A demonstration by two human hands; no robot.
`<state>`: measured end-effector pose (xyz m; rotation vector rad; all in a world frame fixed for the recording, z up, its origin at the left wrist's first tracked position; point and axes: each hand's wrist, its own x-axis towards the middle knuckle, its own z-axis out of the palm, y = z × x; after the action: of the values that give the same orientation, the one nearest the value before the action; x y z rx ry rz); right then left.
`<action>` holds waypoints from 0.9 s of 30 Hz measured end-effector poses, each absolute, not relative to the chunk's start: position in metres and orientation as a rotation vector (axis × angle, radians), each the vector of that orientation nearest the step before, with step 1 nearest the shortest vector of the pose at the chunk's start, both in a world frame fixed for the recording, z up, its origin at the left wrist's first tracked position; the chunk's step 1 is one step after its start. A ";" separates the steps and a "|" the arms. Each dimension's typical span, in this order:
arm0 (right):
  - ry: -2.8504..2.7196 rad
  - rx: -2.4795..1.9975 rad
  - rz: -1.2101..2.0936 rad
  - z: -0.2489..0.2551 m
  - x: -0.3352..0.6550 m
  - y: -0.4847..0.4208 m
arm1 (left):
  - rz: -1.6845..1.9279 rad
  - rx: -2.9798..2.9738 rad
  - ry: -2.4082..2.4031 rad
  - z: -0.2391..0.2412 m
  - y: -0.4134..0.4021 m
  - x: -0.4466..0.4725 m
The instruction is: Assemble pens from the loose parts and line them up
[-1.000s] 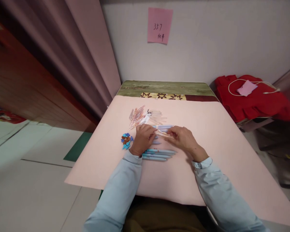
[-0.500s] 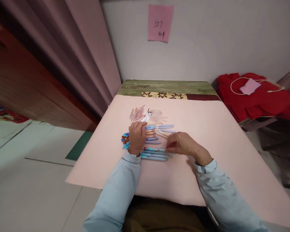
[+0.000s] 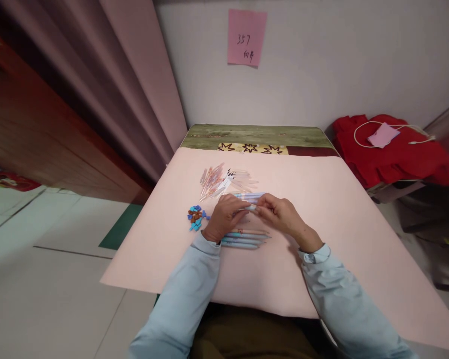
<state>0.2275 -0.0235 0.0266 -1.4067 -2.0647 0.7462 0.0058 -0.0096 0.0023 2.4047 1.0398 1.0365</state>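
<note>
My left hand (image 3: pixel 223 217) and my right hand (image 3: pixel 280 215) meet over the middle of a pink sheet (image 3: pixel 322 234), fingers pinched together on a light blue pen (image 3: pixel 249 207) held between them. Just beyond the hands lie more blue pen barrels (image 3: pixel 251 196). A row of assembled blue pens (image 3: pixel 245 238) rests on the sheet right below my hands. A heap of clear pen refills and tubes (image 3: pixel 224 180) sits farther back. A small pile of blue and brown caps (image 3: pixel 195 217) lies left of my left hand.
The pink sheet covers a table whose green and patterned far end (image 3: pixel 254 138) meets the wall. A pink note (image 3: pixel 246 38) hangs on the wall. A curtain (image 3: pixel 108 85) hangs at left. Red cloth with a white cable (image 3: pixel 392 149) lies at right.
My right hand went down to the row of pens near me, then came back up to meet my left hand. Both hands now pinch one pen between them.
</note>
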 end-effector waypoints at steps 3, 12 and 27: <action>-2.099 -1.373 0.761 0.026 0.225 -0.024 | 1.085 2.383 1.059 -0.002 -0.010 0.008; -2.171 -1.367 0.744 0.020 0.224 -0.020 | 1.081 2.405 1.054 0.000 -0.012 0.011; -2.312 -1.127 0.192 0.008 0.220 -0.016 | 1.073 2.297 1.106 0.003 -0.012 0.009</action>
<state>0.2197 -0.0161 0.0082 -1.1275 -2.3120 0.1920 0.0088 -0.0124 0.0025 2.2966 1.1063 1.0732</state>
